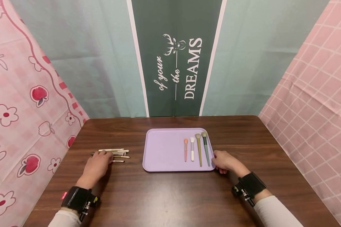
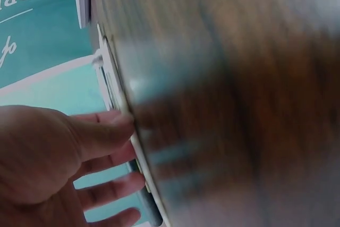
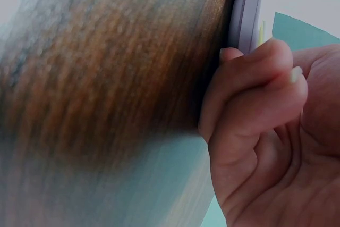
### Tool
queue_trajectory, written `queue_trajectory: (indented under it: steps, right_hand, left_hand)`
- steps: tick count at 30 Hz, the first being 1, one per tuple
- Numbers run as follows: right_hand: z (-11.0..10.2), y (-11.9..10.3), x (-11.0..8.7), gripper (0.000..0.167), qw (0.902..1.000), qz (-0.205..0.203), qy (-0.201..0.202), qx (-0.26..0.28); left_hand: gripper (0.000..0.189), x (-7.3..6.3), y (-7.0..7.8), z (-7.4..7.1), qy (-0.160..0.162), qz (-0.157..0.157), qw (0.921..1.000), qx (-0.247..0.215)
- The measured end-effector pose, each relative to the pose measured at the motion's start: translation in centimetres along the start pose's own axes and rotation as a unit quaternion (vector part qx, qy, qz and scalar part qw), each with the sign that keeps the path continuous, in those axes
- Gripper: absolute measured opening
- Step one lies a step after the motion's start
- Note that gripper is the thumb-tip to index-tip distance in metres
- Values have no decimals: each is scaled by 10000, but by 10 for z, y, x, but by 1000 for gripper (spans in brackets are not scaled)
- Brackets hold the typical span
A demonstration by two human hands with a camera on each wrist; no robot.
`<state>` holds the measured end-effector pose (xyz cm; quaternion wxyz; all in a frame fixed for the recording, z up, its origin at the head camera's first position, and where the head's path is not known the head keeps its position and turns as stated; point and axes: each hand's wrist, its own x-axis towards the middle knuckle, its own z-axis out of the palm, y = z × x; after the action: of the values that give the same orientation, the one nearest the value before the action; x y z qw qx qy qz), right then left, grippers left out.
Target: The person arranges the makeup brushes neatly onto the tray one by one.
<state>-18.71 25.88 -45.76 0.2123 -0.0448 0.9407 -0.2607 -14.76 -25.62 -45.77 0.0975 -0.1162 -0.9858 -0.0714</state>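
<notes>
My left hand is over a loose bunch of makeup brushes at the table's left. Its thumb and index finger pinch the handle of a thin makeup brush, while the other fingers spread behind it. My right hand grips the lower right edge of a lilac tray, its fingers curled at the rim in the right wrist view. On the tray's right side several brushes lie side by side: a pink one, a white one, an olive one and a green one.
Beneath everything is a dark wooden table. A green printed cloth hangs behind its back edge. Pink cloths stand along both sides. Each wrist carries a black strap with a camera.
</notes>
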Motion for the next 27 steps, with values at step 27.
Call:
queue_trajectory:
  steps: [27]
  right_hand:
    - [1, 2, 1, 12, 10000, -6, 32, 34]
  left_hand:
    - [15, 4, -11, -2, -144, 865, 9947, -534]
